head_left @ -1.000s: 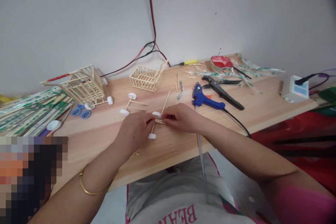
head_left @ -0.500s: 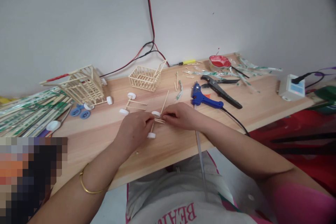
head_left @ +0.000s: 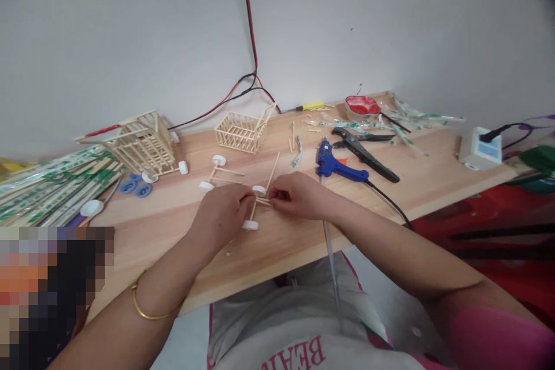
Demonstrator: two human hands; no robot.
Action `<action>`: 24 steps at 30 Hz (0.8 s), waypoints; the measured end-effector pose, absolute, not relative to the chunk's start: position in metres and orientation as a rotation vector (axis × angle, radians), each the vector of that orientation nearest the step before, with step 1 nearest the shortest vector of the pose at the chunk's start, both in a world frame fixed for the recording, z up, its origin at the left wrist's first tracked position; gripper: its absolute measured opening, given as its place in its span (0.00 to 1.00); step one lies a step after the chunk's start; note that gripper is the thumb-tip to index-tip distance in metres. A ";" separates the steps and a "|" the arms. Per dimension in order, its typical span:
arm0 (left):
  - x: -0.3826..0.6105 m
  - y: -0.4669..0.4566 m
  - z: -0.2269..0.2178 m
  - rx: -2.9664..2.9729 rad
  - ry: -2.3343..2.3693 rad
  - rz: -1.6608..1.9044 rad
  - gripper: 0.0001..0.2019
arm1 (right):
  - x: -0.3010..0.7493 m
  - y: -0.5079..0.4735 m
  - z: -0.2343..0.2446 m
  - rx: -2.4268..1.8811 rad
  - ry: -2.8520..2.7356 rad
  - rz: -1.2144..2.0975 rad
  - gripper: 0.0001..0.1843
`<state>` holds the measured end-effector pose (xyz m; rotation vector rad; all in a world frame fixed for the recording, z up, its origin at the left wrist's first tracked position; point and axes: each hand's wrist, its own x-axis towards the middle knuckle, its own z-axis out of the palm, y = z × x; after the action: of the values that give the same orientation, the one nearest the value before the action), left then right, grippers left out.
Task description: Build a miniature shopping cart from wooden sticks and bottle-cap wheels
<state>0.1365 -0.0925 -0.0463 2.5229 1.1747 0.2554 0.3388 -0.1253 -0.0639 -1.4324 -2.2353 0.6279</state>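
My left hand has its fingers closed on a wooden-stick axle with a white cap wheel at each end, one wheel near me and the other farther off. From the axle a short stick points right, its end pinched by my right hand. The exact fingertip contact is partly hidden. Beyond my right fingers a loose longer stick lies on the wooden table. A second two-wheeled axle piece with two sticks rests behind my left hand.
A stick basket and a wheeled stick cart stand at the back. Blue caps and wrapped chopsticks are left. A glue gun, black cutters, a red-lined dish and a socket box are right.
The view has shifted slightly. Both hands keep their places at the axle, and my right fingers have curled a little more at the short stick.
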 end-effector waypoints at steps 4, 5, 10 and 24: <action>0.136 -0.093 -0.043 2.506 1.183 0.257 0.13 | 0.337 -0.125 -0.065 -1.473 -2.228 0.597 0.06; 0.136 -0.093 -0.043 2.492 1.182 0.256 0.13 | 0.337 -0.126 -0.065 -1.478 -2.221 0.608 0.06; 0.135 -0.094 -0.039 2.388 1.162 0.263 0.12 | 0.337 -0.127 -0.063 -1.516 -2.171 0.658 0.06; 0.127 -0.098 -0.031 2.060 1.025 0.132 0.11 | 0.340 -0.126 -0.062 -1.488 -2.192 0.504 0.04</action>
<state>0.1274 -0.0977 -0.0305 2.0603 1.0249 0.1323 0.3403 -0.1261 -0.0615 -1.4882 -2.1925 0.5037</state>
